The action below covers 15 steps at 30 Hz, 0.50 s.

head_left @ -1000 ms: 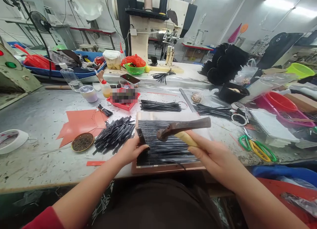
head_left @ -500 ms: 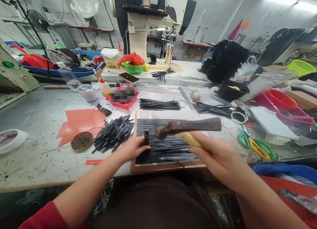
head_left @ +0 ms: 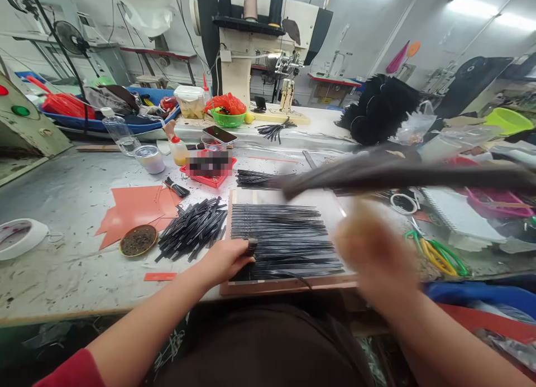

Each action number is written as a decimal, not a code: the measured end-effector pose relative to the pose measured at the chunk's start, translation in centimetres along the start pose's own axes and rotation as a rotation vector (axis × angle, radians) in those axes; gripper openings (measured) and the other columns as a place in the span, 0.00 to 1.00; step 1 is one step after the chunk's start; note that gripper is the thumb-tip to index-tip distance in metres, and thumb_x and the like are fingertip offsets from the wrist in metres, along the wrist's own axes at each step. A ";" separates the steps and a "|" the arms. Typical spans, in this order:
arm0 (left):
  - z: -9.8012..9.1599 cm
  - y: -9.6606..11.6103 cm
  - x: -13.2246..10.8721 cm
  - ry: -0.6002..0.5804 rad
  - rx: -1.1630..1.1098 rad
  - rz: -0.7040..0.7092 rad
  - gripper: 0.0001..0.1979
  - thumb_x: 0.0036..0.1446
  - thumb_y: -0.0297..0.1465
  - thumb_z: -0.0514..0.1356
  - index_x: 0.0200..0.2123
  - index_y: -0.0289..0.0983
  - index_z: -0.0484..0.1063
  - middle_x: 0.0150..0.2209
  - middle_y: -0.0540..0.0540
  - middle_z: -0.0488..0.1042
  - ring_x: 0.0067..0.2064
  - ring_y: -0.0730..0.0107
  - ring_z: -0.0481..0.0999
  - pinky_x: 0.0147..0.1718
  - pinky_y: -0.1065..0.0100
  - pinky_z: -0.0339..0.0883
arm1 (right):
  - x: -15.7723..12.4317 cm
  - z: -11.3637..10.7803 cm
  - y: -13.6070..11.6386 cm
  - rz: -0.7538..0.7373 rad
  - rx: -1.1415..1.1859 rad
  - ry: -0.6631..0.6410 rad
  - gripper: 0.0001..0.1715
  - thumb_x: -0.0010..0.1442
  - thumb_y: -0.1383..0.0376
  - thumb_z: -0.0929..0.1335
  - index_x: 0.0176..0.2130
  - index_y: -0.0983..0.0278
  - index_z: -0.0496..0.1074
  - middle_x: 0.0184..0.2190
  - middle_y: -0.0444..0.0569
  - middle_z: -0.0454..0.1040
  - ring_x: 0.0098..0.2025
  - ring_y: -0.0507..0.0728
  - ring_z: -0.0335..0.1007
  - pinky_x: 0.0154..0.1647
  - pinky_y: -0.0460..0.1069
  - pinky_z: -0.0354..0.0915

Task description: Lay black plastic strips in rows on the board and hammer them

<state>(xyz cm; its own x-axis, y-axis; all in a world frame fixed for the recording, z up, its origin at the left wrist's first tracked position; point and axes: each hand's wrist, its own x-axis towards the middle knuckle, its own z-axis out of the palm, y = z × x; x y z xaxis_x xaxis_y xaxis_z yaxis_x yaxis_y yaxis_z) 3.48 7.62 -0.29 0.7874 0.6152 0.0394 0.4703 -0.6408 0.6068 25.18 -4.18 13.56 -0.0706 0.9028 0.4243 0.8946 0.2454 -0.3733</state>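
Hands (head_left: 228, 258) around tools (head_left: 377, 177), dark bits (head_left: 139, 239) in dish (head_left: 133, 256)

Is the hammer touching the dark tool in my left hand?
Apart: the head view shows black strips between the blurred hammer and the dark tool.

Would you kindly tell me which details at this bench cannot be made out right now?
All in the head view:
Hammer: outline blurred.
Right hand: blurred, finger placement unclear.
Dark tool: mostly covered by the left hand.
Red tray: contents largely masked by pixelation.
White tape roll: cut off by the left edge.
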 end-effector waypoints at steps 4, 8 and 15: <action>0.1 -0.2 0.0 0.016 0.011 -0.046 0.06 0.53 0.34 0.55 0.33 0.40 0.69 0.33 0.48 0.74 0.36 0.64 0.73 0.33 0.70 0.63 | -1.1 1.8 0.3 -0.037 -0.013 -0.256 0.21 0.61 0.63 0.59 0.53 0.64 0.65 0.34 0.46 0.77 0.31 0.53 0.74 0.31 0.45 0.69; 0.4 -0.4 -0.2 0.053 0.021 -0.136 0.08 0.54 0.36 0.53 0.32 0.38 0.69 0.31 0.46 0.74 0.34 0.61 0.73 0.32 0.68 0.64 | -2.1 0.9 1.0 0.074 0.030 -0.266 0.23 0.62 0.63 0.58 0.56 0.60 0.60 0.39 0.47 0.76 0.35 0.55 0.74 0.33 0.47 0.68; -0.5 0.5 0.1 0.063 -0.032 -0.164 0.08 0.55 0.35 0.51 0.34 0.39 0.66 0.32 0.47 0.73 0.34 0.62 0.73 0.32 0.67 0.64 | -2.8 0.4 1.3 0.108 0.062 -0.263 0.22 0.62 0.63 0.58 0.55 0.58 0.60 0.32 0.45 0.75 0.29 0.54 0.71 0.29 0.46 0.65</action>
<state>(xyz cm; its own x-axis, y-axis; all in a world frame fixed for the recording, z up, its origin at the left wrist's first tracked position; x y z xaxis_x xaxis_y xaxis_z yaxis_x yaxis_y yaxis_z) 3.57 7.58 0.41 0.6742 0.7384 -0.0135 0.5767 -0.5150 0.6341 26.36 -6.25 11.61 -0.0951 0.9835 0.1540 0.8749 0.1564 -0.4583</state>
